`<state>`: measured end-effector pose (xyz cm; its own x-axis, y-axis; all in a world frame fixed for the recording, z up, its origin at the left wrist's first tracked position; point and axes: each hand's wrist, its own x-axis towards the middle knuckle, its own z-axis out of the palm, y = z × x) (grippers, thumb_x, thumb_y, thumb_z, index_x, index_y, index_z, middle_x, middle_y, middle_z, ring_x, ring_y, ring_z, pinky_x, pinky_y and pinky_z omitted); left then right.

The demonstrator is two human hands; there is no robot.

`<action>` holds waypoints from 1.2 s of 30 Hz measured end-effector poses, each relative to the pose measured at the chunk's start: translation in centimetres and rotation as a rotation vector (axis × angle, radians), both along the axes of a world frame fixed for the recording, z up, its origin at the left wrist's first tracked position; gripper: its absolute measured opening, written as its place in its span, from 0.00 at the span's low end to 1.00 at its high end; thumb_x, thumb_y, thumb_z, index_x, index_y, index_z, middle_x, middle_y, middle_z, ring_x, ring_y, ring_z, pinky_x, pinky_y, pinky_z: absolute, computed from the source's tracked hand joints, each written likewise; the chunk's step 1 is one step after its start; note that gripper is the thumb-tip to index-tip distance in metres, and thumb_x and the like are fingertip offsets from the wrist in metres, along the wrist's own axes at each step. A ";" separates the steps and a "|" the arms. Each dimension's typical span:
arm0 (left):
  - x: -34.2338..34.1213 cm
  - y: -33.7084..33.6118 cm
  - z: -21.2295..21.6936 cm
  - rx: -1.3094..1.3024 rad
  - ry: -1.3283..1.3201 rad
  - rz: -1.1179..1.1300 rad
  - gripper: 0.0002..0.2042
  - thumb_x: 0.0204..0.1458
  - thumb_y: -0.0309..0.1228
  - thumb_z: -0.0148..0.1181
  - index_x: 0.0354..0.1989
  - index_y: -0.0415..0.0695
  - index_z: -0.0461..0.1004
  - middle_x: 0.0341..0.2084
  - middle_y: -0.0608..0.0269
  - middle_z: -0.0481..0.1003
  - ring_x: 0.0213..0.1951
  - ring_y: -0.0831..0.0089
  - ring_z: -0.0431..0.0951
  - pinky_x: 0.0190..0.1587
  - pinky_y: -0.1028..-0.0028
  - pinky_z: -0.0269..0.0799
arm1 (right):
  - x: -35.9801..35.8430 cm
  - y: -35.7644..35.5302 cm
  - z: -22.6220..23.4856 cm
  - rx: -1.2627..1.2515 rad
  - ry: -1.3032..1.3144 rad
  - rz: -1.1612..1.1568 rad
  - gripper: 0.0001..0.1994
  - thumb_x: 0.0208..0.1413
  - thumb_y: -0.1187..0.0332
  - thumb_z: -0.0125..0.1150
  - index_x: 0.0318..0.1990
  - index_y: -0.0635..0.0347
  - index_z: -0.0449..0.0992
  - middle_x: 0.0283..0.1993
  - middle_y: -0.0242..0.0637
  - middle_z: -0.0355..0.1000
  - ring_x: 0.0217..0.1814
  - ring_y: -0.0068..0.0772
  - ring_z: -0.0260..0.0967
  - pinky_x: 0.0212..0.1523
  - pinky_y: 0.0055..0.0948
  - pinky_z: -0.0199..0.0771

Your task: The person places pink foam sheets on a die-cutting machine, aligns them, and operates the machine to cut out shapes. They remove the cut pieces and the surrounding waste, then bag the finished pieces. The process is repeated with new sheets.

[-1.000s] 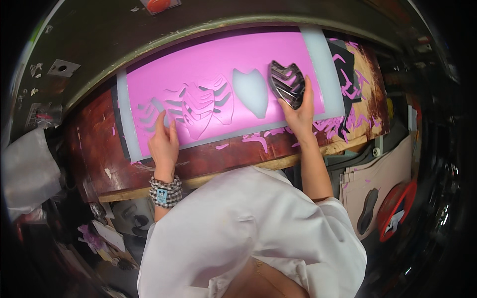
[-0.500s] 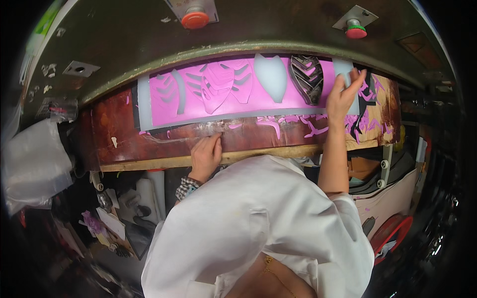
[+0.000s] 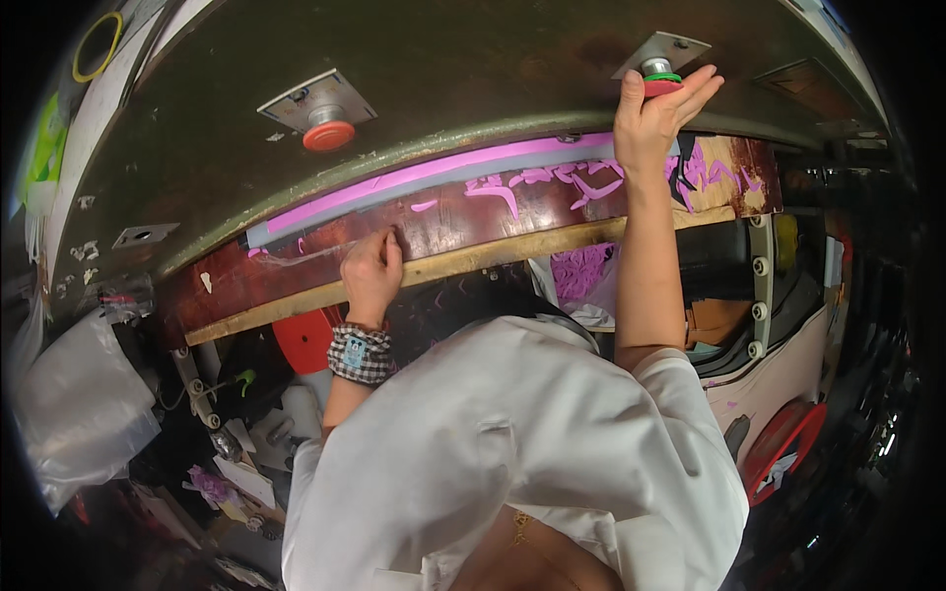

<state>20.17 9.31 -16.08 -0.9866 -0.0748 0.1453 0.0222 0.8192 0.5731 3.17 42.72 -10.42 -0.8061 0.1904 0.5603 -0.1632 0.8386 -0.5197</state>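
Red push-button (image 3: 662, 85), upper right of the frame: the right hand (image 3: 653, 123) is pressing it, fingers spread loosely over its cap. The left hand (image 3: 372, 274), curled shut, is resting on the brown cutting board (image 3: 296, 268) mid-frame. The pink sheet (image 3: 434, 174) is lying almost wholly under the dark press head (image 3: 443, 89); pressing seems underway, unloading remaining.

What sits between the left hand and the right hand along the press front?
Head view: between the left hand and the right hand runs the brown board with pink scraps, and the pink sheet's edge above it.
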 end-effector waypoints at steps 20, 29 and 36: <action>4.4 0.9 -0.5 0.054 -0.006 -0.037 0.03 0.47 0.28 0.63 0.25 0.43 0.78 0.15 0.58 0.72 0.21 0.61 0.73 0.26 0.64 0.69 | 16.3 -1.0 -3.5 -0.194 -0.294 0.211 0.09 0.50 0.72 0.64 0.38 0.64 0.78 0.39 0.46 0.75 0.45 0.49 0.71 0.51 0.42 0.67; 4.8 -3.9 2.5 -0.166 0.174 0.244 0.09 0.50 0.25 0.60 0.40 0.42 0.77 0.25 0.57 0.73 0.30 0.59 0.73 0.35 0.62 0.69 | 14.1 -0.7 -4.4 -0.235 -0.351 -0.015 0.50 0.35 0.64 0.79 0.66 0.67 0.55 0.59 0.54 0.64 0.62 0.53 0.62 0.61 0.44 0.65; 9.1 -6.3 1.8 -0.377 0.100 0.332 0.17 0.53 0.29 0.58 0.53 0.43 0.73 0.37 0.52 0.70 0.43 0.53 0.69 0.46 0.59 0.65 | 19.6 7.2 -1.2 -1.469 -0.255 -0.111 0.32 0.54 0.72 0.65 0.66 0.62 0.59 0.51 0.37 0.72 0.48 0.31 0.72 0.50 0.31 0.73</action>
